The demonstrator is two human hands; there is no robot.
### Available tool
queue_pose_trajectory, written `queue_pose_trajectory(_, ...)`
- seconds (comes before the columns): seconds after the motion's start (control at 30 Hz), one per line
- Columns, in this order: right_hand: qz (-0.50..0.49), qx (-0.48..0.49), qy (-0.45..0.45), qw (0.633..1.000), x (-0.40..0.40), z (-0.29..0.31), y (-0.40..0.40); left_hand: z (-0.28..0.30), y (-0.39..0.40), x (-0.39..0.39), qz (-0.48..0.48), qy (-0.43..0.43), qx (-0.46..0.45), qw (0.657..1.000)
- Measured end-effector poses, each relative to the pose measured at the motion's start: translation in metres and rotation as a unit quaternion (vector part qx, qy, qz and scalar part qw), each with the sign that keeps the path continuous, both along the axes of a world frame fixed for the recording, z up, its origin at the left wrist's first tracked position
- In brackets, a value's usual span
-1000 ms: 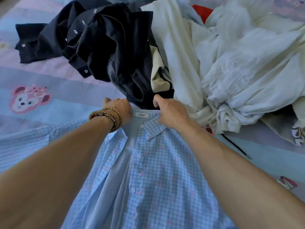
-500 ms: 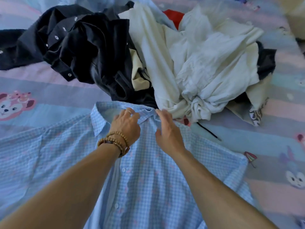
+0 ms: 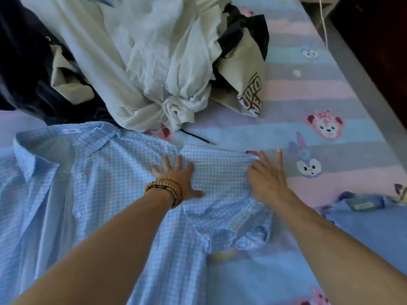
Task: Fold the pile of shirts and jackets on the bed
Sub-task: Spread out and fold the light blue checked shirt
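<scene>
The left hand (image 3: 176,179) lies flat with fingers spread, pressing the blue checked shirt (image 3: 110,194); at its three o'clock the right hand (image 3: 267,172) pinches the sleeve edge. The shirt lies buttoned-side up on the bed (image 3: 308,102), the pile (image 3: 154,62) at twelve o'clock. Smoothing looks under way; next, fold that sleeve inward.

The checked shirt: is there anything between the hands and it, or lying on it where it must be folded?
Nothing visible. The left hand presses flat on the checked shirt, and the right hand pinches its sleeve edge. The pile lies beyond the collar, touching it at most; a black cord lies just off the shoulder.
</scene>
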State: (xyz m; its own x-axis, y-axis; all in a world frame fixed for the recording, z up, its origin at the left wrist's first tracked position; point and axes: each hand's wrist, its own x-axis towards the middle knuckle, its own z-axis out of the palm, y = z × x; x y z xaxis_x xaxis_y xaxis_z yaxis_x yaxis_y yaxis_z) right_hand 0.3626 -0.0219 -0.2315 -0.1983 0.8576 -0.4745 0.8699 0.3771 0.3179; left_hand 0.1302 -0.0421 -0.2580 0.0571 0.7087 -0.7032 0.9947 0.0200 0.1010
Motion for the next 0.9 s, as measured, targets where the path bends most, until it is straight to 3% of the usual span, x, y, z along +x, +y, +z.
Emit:
queue_pose_trajectory(0.07, 0.087, 0.018, 0.114, 0.99, 0.006, -0.004, -0.012, 0.0, -0.008, 0.022, 0.028, 0.019, 0.029, 0.999)
queue_pose_trajectory(0.13, 0.23, -0.032, 0.203, 0.951, 0.006, -0.008, -0.031, -0.003, -0.019, 0.035, 0.047, -0.005, 0.064, 0.997)
queue_pose_trajectory(0.2, 0.286, -0.137, 0.107, 0.942, 0.015, -0.001, -0.041, -0.005, -0.027, 0.041, 0.034, -0.028, 0.059, 0.997)
queue_pose_trajectory(0.23, 0.269, -0.17, 0.035, 0.947, 0.022, 0.006, -0.039, -0.005, -0.026, 0.041, 0.031, -0.036, 0.044, 0.998)
queue_pose_trajectory(0.43, 0.127, -0.09, -0.205, 0.966, 0.063, 0.018, -0.009, -0.001, -0.02, 0.029, 0.045, -0.061, 0.014, 0.997)
queue_pose_trajectory(0.5, 0.088, -0.063, -0.218, 0.97, 0.051, 0.022, -0.016, 0.004, -0.034, 0.025, 0.03, -0.062, 0.041, 0.997)
queue_pose_trajectory(0.53, 0.08, -0.049, -0.176, 0.98, 0.042, 0.024, -0.024, 0.007, -0.044, 0.022, 0.02, -0.07, 0.056, 0.996)
queue_pose_trajectory(0.6, 0.072, -0.025, 0.0, 0.997, 0.021, 0.024, -0.048, 0.011, -0.071, 0.014, 0.019, -0.102, 0.08, 0.991)
queue_pose_trajectory(0.67, -0.034, -0.056, 0.213, 0.975, -0.011, 0.028, -0.092, 0.016, -0.113, -0.004, 0.048, -0.126, 0.089, 0.987)
queue_pose_trajectory(0.7, -0.109, -0.088, 0.267, 0.953, -0.025, 0.026, -0.113, 0.016, -0.135, -0.014, 0.069, -0.128, 0.091, 0.985)
queue_pose_trajectory(0.83, -0.358, -0.172, 0.337, 0.854, -0.08, 0.014, -0.215, 0.027, -0.242, -0.067, 0.16, -0.052, 0.111, 0.979)
queue_pose_trajectory(0.9, -0.41, -0.118, 0.34, 0.838, -0.097, 0.013, -0.264, 0.031, -0.292, -0.09, 0.24, -0.013, 0.125, 0.963)
